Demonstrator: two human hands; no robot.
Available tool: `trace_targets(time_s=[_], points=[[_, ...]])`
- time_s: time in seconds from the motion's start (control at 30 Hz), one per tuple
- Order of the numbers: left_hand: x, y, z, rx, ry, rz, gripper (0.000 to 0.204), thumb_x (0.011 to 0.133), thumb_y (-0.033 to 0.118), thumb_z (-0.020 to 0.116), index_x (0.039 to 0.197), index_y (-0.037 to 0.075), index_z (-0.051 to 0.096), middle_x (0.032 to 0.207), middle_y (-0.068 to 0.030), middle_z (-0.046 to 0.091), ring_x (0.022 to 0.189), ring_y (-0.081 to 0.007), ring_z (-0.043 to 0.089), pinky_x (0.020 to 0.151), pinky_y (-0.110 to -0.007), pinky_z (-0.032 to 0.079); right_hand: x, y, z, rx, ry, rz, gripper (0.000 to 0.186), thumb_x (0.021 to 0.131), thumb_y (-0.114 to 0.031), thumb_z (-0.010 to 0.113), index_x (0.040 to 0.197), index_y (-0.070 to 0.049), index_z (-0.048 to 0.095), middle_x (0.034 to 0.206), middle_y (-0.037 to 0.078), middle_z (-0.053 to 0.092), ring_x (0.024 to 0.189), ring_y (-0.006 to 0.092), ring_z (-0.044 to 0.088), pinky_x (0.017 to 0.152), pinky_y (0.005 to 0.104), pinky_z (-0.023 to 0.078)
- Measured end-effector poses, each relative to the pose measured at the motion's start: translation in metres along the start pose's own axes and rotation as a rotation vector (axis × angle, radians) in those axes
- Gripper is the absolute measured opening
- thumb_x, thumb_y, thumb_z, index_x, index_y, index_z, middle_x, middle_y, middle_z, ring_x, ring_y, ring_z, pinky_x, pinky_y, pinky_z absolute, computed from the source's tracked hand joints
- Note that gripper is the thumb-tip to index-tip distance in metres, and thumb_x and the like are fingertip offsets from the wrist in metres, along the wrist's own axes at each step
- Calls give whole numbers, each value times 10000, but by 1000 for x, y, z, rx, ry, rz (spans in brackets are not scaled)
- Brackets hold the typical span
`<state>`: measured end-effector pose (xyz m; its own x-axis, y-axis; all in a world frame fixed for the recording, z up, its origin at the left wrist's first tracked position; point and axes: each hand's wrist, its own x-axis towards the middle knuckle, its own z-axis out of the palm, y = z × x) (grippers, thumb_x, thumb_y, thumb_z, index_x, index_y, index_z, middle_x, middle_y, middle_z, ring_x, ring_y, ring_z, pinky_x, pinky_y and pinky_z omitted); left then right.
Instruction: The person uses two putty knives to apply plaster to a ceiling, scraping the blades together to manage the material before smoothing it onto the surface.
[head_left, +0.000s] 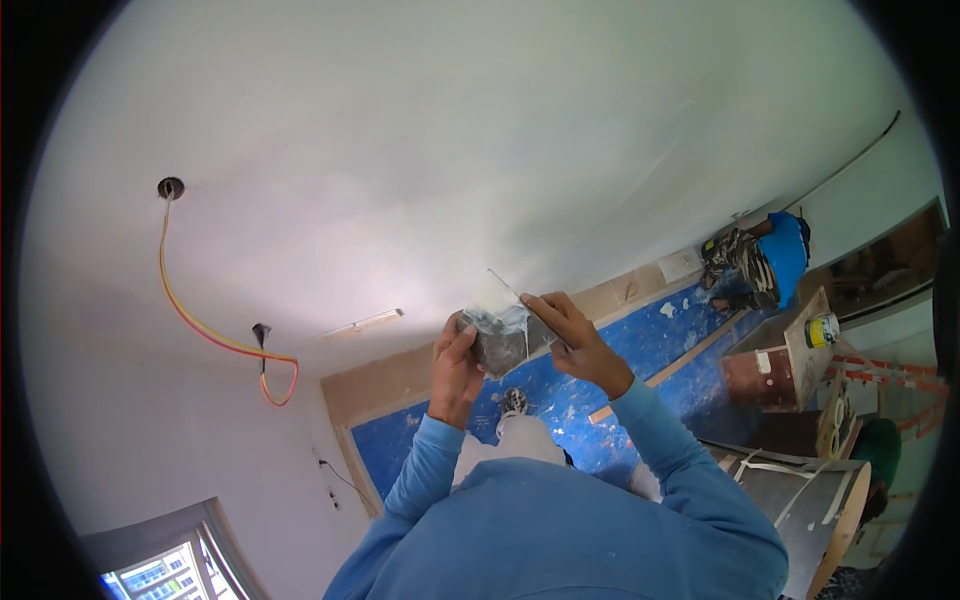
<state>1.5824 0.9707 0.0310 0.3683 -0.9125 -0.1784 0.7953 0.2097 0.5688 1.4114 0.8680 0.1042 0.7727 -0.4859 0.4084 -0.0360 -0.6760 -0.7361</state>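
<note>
Left hand (457,362) raised from a blue sleeve (425,460), thumb and fingers pinching the left edge of a putty-smeared grey plate (500,352), right hand (584,345) beyond it slanting inward, fingers curled around a putty-coated scraper (500,292).

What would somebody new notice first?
Probably the bright blue floor covering, lower middle, spotted with white. In the centre, the left hand holds a grey plate with white paste, and the right hand seemingly a flat tool. At left, coloured wires droop from a round hole.
</note>
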Motion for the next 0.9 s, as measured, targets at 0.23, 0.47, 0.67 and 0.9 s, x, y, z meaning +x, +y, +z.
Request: trace_targets(time_s=[0.23,0.47,0.67,0.9], points=[[-19,33,-1,206,-91,156,277,996,171,524,1227,18,531,1079,-40,636,948,-116,624,732,-253,542,-26,78,28,-132,-42,225,518,880,39,498,1388,-64,490,1110,177,582,1001,322,592,878,351,498],[-3,45,-31,353,150,410,335,1019,281,521,1233,26,556,1021,-51,653,852,-135,654,725,-309,595,-25,65,22,1227,728,769,365,838,-83,550,1184,30,522,1124,164,630,999,333,668,788,548,583],[-2,41,-42,933,-28,517,325,957,70,535,1276,42,589,954,-117,687,849,-155,684,683,-328,572,-14,41,80,1447,465,751,403,871,-75,626,1245,20,510,1128,170,638,966,339,687,685,508,632],[-9,87,-25,1638,-424,702,593,694,-149,559,1244,65,619,1032,-185,696,782,-345,678,683,-399,541,-2,30,97,1547,513,529,373,920,-73,617,1261,17,496,1152,165,627,998,307,677,742,466,618]])
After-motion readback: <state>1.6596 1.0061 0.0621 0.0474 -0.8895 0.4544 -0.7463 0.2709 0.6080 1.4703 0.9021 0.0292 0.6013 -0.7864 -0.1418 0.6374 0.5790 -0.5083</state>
